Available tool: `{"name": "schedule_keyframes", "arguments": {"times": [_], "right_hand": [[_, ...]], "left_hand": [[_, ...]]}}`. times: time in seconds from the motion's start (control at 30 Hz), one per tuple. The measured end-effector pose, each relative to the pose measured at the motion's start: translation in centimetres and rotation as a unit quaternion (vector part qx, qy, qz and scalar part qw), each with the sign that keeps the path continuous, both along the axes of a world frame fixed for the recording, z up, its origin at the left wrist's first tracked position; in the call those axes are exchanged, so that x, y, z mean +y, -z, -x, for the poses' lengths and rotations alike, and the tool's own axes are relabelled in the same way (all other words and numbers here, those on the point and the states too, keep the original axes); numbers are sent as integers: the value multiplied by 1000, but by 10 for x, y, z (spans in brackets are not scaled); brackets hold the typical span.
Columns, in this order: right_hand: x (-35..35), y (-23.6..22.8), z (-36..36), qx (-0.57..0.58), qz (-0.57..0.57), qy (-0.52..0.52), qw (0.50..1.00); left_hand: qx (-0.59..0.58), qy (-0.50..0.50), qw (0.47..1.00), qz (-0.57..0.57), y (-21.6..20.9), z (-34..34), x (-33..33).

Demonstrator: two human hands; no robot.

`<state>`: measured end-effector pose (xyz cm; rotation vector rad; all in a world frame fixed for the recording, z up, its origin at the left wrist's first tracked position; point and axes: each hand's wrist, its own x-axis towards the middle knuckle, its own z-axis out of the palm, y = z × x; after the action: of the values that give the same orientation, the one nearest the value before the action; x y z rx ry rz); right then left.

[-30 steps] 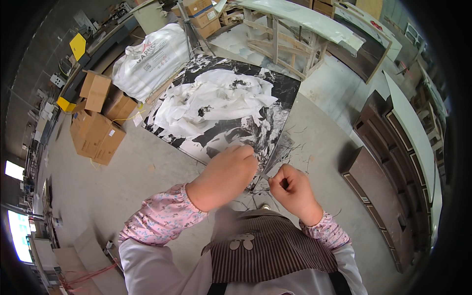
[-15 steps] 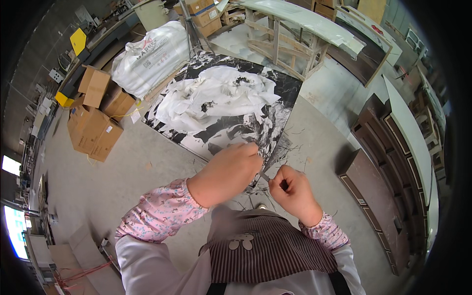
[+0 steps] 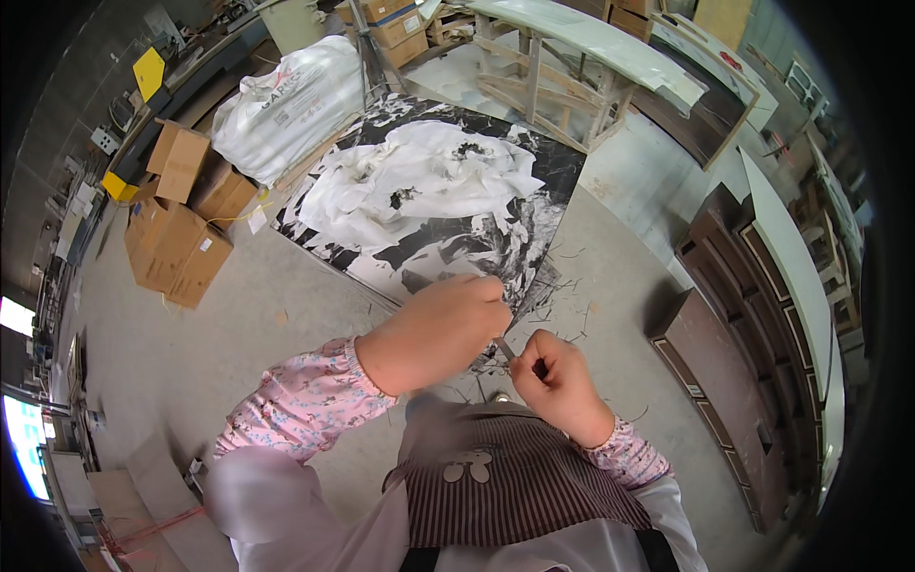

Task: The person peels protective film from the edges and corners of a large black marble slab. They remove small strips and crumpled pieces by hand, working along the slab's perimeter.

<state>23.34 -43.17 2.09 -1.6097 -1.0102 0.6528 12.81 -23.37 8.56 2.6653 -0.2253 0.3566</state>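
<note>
Just in front of the brown striped apron point(image 3: 534, 481), near the closest corner of the black-and-white marble-patterned square board point(image 3: 562, 172): a narrow, flat grey strip point(image 3: 504, 349), short in its visible length, stretched between two bare hands. Material too small to tell. Left hand point(image 3: 438, 329) above, knuckles up, closed on the upper end, exact pinch hidden beneath the fingers. Right hand point(image 3: 560, 383) lower, pinching the near end between thumb and forefinger, remaining fingers curled into the palm.

Farther back on the board, a crumpled white sheet point(image 3: 424, 181) with dark smudged patches, well apart from the strip. On the grey concrete floor point(image 3: 286, 276), beside the board's right edge, dark scraps and thin shreds point(image 3: 541, 294).

Likeliest trouble: loss of the right-hand pinch, from so little strip between thumb and forefinger. Also possible: sudden tearing or snapping under too hard a pull, with a left-hand knock against the board below; a cut finger, from any sharp edge on the strip; a slip underfoot, from loose shreds near the pale shoe point(image 3: 499, 397).
</note>
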Motion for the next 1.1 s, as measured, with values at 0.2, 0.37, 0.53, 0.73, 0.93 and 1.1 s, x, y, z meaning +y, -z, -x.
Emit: {"name": "schedule_keyframes", "arguments": {"times": [0.2,0.37,0.53,0.73,0.93,1.1], "right_hand": [[2,-4,10,1,-12,4,1000],[3,0,10,35,-6,-2,999],[0,-4,12,27,6,3,1000],[4,3,17,8,-29,6,1000],[3,0,22,16,2,33,999],[8,-2,37,-9,2,100,995]], "left_hand": [[-6,38,999,-28,1,1,9],[-24,35,999,-19,4,0,12],[-36,58,997,-25,8,-1,12],[-28,69,997,-32,2,0,17],[-51,106,993,-25,9,-7,23],[-29,152,988,-26,7,-14,33]]}}
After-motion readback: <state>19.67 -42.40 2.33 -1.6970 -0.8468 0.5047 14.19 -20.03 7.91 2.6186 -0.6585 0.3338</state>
